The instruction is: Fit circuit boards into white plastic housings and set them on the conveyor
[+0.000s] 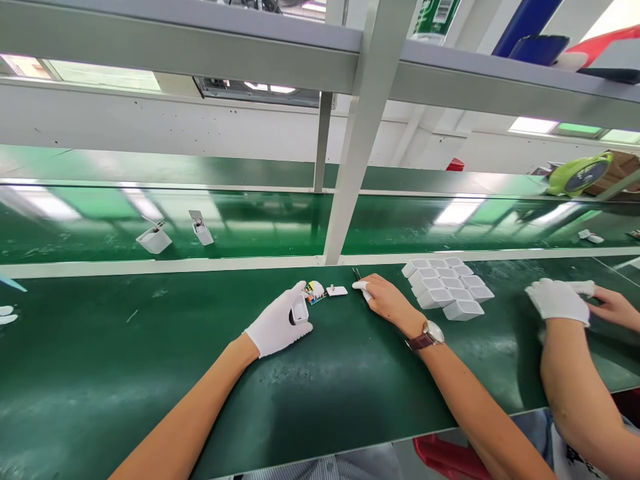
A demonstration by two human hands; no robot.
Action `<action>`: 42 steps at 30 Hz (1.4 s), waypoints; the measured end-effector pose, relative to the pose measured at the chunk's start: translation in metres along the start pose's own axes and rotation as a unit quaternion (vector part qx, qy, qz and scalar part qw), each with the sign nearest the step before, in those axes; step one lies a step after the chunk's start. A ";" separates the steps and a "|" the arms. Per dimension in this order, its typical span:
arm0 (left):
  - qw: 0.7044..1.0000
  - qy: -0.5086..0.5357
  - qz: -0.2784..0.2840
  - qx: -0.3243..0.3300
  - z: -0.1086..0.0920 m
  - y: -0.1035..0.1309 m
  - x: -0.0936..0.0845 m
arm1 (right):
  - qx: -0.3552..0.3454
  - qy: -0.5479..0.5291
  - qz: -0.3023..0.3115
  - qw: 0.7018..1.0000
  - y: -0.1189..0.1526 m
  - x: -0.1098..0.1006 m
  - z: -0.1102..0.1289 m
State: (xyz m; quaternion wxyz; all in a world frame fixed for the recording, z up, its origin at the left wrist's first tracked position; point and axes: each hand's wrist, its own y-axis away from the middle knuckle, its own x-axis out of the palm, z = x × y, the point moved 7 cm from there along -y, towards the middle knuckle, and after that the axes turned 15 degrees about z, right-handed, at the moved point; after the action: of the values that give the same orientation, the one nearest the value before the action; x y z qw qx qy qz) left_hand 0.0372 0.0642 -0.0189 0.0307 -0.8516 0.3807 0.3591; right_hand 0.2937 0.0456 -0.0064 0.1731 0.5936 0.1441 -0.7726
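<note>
My left hand [280, 323], in a white glove, is closed around a small white plastic box [299, 309] whose open side faces up. At its fingertips is a small circuit board [315, 292] with coloured parts, and a white flat piece [337, 291] lies just right of it. Whether the two are joined is too small to tell. My right hand [385, 298] has white covers on some fingertips and a watch [426, 335] on the wrist. It grips dark thin-tipped tweezers [357, 274], the tips pointing away from me, right of the white piece.
Rows of white boxes [447, 287] stand right of my right hand. Further right, a co-worker's gloved hand [557, 300] rests over the green bench. A conveyor belt [250, 223] behind carries white parts [155, 239]. A metal post [355, 133] and overhead shelf [175, 47] stand ahead.
</note>
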 end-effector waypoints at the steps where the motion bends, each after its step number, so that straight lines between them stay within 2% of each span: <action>1: 1.000 0.002 0.003 -0.001 0.000 0.000 0.001 | -0.004 0.000 -0.002 1.000 -0.001 -0.001 -0.001; 5: 1.000 0.009 0.003 0.003 0.000 -0.002 0.005 | -0.019 0.003 -0.017 1.000 -0.002 -0.005 0.006; 10: 1.000 0.019 -0.014 0.003 0.004 -0.006 0.008 | -0.076 -0.028 -0.041 0.996 -0.017 -0.007 0.048; 13: 0.999 0.029 -0.026 0.007 0.006 -0.007 0.007 | -0.096 -0.062 -0.014 0.993 -0.037 0.001 0.066; 16: 0.999 0.029 -0.027 -0.008 0.007 -0.005 0.002 | -0.085 -0.083 0.030 0.992 -0.055 0.011 0.069; 19: 0.999 0.032 -0.040 -0.015 0.004 -0.003 -0.005 | -0.073 -0.087 0.036 0.993 -0.059 0.013 0.067; 26: 0.995 0.048 -0.089 0.021 -0.006 0.001 -0.012 | -0.025 -0.081 -0.012 0.996 -0.032 0.002 0.076; 31: 0.990 0.016 -0.130 0.051 -0.009 0.004 -0.011 | 0.002 -0.143 -0.068 0.987 -0.012 -0.006 0.077; 34: 0.987 -0.001 -0.147 0.058 -0.005 0.003 -0.009 | -0.014 -0.165 -0.109 0.980 -0.003 -0.011 0.079; 39: 0.977 -0.038 -0.186 0.095 -0.003 0.003 -0.006 | -0.084 -0.126 -0.182 0.972 0.010 -0.024 0.096; 42: 0.974 -0.053 -0.189 0.112 -0.006 0.004 -0.005 | -0.102 -0.099 -0.188 0.972 0.013 -0.027 0.104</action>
State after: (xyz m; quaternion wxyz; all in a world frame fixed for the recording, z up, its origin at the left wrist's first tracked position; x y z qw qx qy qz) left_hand 0.0359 0.0629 -0.0109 0.2134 -0.8792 0.2482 0.3463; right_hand 0.2155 -0.0085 0.0455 0.0975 0.4554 0.3133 -0.8276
